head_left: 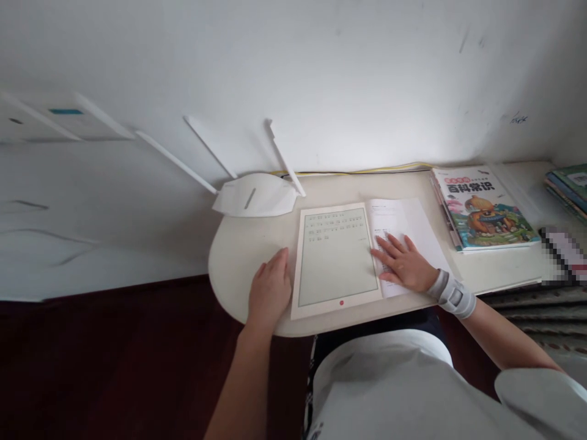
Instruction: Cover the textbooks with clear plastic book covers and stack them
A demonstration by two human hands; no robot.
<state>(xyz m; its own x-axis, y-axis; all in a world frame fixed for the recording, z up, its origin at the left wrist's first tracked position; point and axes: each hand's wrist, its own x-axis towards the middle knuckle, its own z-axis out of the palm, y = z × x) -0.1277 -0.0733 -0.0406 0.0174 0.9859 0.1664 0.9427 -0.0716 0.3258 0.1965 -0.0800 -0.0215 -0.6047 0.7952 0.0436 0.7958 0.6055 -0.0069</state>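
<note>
A flat writing tablet (339,263) with a pale greenish panel, white border and red button lies on the white table. Rows of small handwritten-looking marks run along its top. To its right is an open booklet (413,220) with printed text, its left edge against the tablet. My right hand (406,266), fingers spread, lies flat on the booklet's pages, fingertips near the tablet's edge. Beside the tablet's left edge, my left hand (270,290) rests on the table with fingers loosely curled; I see nothing in it, though the palm side is hidden.
A white router (257,197) with raised antennas stands at the table's (238,256) back left. Yellow and black cables run along the wall. A stack of books (486,208) lies at right, with more books (571,186) farther over. Dark floor shows below the rounded left edge.
</note>
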